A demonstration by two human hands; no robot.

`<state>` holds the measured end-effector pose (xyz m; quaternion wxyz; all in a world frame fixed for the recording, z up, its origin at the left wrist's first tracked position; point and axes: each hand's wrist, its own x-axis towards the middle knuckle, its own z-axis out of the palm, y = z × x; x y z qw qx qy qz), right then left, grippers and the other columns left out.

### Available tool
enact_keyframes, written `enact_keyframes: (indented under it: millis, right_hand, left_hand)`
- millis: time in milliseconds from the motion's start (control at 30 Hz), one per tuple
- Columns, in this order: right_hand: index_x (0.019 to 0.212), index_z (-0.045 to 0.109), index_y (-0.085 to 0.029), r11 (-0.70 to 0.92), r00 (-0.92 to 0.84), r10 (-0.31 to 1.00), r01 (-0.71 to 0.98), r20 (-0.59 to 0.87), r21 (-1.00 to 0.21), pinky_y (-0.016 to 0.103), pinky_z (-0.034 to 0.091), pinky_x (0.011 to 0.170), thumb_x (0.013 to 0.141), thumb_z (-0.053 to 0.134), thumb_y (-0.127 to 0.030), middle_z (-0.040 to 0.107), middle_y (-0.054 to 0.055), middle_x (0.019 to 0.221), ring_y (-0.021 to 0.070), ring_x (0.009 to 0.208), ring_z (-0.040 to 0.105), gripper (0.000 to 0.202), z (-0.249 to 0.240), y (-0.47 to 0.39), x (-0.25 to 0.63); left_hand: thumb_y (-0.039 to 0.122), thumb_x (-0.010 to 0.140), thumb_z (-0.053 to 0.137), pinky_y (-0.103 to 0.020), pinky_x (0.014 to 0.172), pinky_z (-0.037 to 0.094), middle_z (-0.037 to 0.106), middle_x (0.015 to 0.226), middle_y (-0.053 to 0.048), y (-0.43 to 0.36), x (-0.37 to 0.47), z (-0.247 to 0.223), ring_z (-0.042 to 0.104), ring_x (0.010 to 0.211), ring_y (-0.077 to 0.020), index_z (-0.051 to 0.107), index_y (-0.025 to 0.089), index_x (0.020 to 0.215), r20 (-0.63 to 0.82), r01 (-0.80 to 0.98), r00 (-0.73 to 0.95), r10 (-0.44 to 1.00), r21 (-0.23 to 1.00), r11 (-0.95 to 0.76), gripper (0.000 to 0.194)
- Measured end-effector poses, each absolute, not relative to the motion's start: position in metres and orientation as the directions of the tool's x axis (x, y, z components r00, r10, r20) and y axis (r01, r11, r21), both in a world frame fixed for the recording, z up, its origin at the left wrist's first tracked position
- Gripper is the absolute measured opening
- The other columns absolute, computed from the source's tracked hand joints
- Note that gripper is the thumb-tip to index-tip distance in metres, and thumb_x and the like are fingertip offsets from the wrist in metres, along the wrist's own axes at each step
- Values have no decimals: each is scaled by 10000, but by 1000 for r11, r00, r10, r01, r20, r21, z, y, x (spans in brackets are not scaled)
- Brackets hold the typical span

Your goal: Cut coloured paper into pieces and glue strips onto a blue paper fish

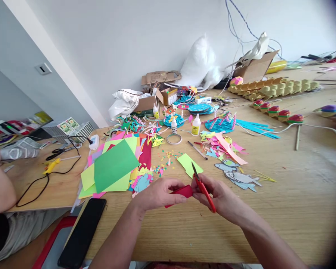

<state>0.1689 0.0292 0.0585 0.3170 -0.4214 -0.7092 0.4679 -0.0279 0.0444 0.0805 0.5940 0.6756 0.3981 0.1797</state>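
My left hand (164, 194) is closed on a folded piece of red paper (185, 191), thumb on top and fingers behind it. Red-handled scissors (203, 188) rest in my right hand (214, 192), with the dark blades pointing up and away from me. The right fingertips come close to the paper's right end; whether they pinch it I cannot tell. Just beyond both hands lies a light green piece of paper (189, 164). Grey and blue paper fish (239, 175) lie to the right of my right hand.
Coloured paper sheets (114, 164) are stacked at left, beside a black phone (82, 231). Small confetti scraps (166, 160), a tape roll (174, 139), a pen (197, 150) and a glue bottle (196, 125) lie ahead. Egg cartons (274, 89) stand back right. Another person's arm (0, 183) rests at far left.
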Motion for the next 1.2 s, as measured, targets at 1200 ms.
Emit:
enact_keyframes:
  millis: [1200]
  right_hand:
    - [635, 388, -211, 303, -449, 891, 704, -72, -643, 221, 262, 476, 856, 300, -383, 485, -15, 552, 114, 486, 414, 294, 54, 7, 174]
  left_hand:
    - [327, 712, 558, -184, 518, 273, 477, 670, 21, 39, -10, 76, 378, 585, -77, 594, 132, 790, -170, 195, 451, 876, 977, 89, 214]
